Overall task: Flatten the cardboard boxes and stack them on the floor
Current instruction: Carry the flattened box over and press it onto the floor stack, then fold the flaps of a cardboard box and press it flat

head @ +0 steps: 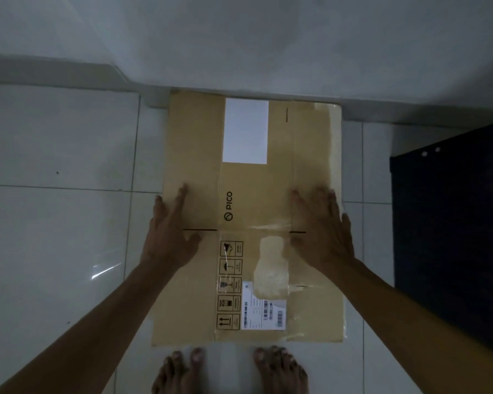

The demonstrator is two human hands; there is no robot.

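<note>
Cardboard box [248, 217], seemingly flat, under both hands' [168, 231] straight fingers.

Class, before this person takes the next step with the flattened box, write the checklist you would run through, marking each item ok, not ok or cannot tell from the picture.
1. Cardboard box lies flat on the floor: ok.
2. Left hand flat on the box's left edge, fingers straight: ok.
3. Right hand flat on the box's right side: ok.
4. Feet off the cardboard, just at its near edge: ok.
5. Another flattened box underneath to form a stack: cannot tell.
6. Loose tape pressed down smooth: not ok, it looks crumpled.
</note>
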